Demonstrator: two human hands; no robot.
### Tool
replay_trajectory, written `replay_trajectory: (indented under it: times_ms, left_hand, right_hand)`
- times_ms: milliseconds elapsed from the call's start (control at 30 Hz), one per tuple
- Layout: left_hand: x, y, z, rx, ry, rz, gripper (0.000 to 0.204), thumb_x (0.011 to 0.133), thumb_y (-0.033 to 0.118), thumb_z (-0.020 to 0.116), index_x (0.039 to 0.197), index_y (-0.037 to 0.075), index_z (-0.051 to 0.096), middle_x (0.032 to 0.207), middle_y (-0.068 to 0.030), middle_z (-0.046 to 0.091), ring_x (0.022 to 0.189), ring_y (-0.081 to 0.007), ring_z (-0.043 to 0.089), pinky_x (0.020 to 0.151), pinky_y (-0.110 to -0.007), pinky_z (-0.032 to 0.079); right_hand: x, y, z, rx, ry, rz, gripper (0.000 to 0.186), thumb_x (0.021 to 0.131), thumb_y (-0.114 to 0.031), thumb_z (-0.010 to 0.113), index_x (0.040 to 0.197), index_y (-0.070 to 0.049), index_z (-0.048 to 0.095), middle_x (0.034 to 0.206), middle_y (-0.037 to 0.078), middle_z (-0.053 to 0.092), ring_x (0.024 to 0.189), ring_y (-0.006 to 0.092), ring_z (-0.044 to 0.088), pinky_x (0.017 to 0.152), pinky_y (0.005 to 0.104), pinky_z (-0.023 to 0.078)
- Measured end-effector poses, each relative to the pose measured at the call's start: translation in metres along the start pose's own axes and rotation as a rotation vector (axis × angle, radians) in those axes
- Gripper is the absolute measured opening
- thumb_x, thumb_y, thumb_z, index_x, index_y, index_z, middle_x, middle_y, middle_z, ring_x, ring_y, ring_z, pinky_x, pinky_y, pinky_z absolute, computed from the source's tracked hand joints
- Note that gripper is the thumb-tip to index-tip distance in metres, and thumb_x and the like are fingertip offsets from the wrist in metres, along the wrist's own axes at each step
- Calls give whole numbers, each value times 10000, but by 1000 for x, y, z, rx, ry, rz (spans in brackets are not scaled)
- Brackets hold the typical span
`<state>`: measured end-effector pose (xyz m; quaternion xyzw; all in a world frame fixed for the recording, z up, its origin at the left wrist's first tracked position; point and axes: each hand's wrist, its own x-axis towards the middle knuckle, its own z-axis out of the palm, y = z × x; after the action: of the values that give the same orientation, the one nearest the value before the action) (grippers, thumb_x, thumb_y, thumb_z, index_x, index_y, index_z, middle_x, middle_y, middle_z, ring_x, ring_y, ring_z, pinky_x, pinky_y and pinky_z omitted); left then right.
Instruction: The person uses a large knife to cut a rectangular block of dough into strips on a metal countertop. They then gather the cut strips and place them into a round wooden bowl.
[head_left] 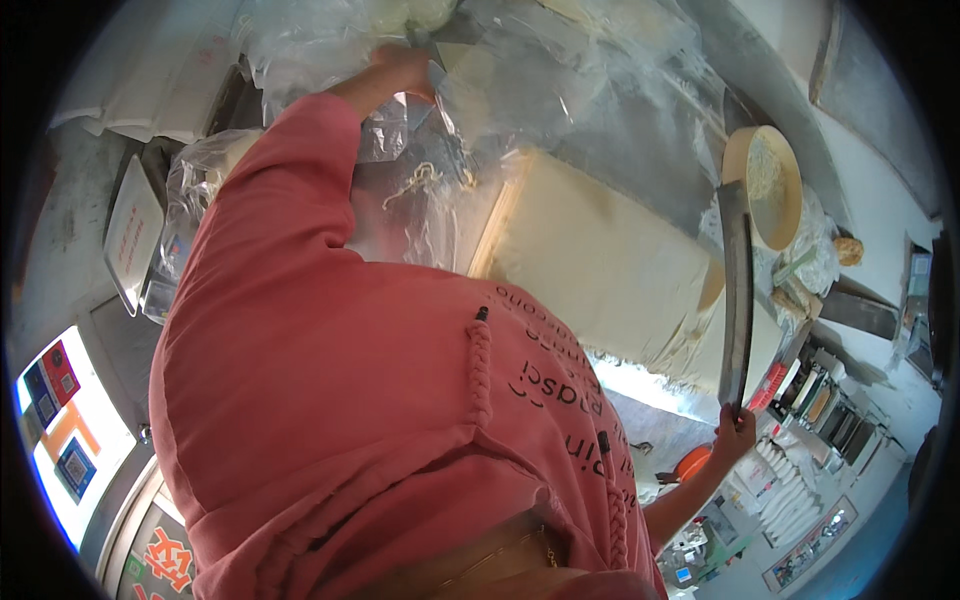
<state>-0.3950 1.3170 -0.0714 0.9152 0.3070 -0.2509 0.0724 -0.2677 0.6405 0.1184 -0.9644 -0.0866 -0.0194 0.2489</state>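
Observation:
My left hand (402, 72) reaches to the top of the view, its fingers closed on crumpled clear plastic (448, 120) over the work surface. A few pale noodle strands (422, 180) lie below it. My right hand (736, 430) grips the lower end of a long, dark, flat blade (738, 300) that points upward at the right. Beside the blade lies a broad pale folded dough sheet (590, 260) with a frayed lower edge. A round pale bowl (770, 185) of flour or powder stands by the blade's upper end.
Clear plastic bags (190, 190) and a white tray (133, 235) are on the left, near a bright sign (70, 440). A small brown lump (848, 250), a dark rectangular bar (858, 312), stacked containers (830, 415) and an orange bowl (692, 462) are at the right.

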Motion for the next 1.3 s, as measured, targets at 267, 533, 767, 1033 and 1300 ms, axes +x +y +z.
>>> replay_trajectory:
  times_ms: [267,533,767,1033,1300]
  left_hand:
    - [74,-156,57,-4,659,-548,326,832,259,544,1067,34,543,1033,-167,584,991,-261,568,736,-455,456]
    - [-82,80,-49,-818,259,409,304,806,305,553,920,24,573,777,-120,599,715,-253,587,664,-378,465]
    - [-48,141,78,-437,684,495,442,848,370,524,1244,184,461,1236,-116,490,1177,-282,428,970,-409,326]
    - [25,12,23,58,868,-89,260,699,146,618,954,103,587,1020,-125,591,1021,-270,535,838,-376,400]
    - [-92,101,89,-512,731,940,385,791,155,568,1159,49,527,1249,-128,482,1195,-287,414,987,-413,329]
  right_hand:
    - [-16,-43,50,554,-299,361,159,814,-135,649,739,-69,525,469,-34,398,360,25,324,331,186,191]
    - [-46,-42,76,702,-378,396,169,855,-173,601,743,-67,530,490,-26,414,376,26,317,331,185,185]
    - [-105,-69,86,697,-313,486,135,864,-145,581,803,-34,534,505,-16,429,381,54,355,342,204,247]
    - [-194,-164,141,734,-326,565,143,815,-43,600,906,-29,490,538,-6,471,400,66,425,355,212,321]
    - [-223,-238,201,568,-436,553,224,811,-108,587,979,32,539,559,-9,486,488,55,420,455,236,364]
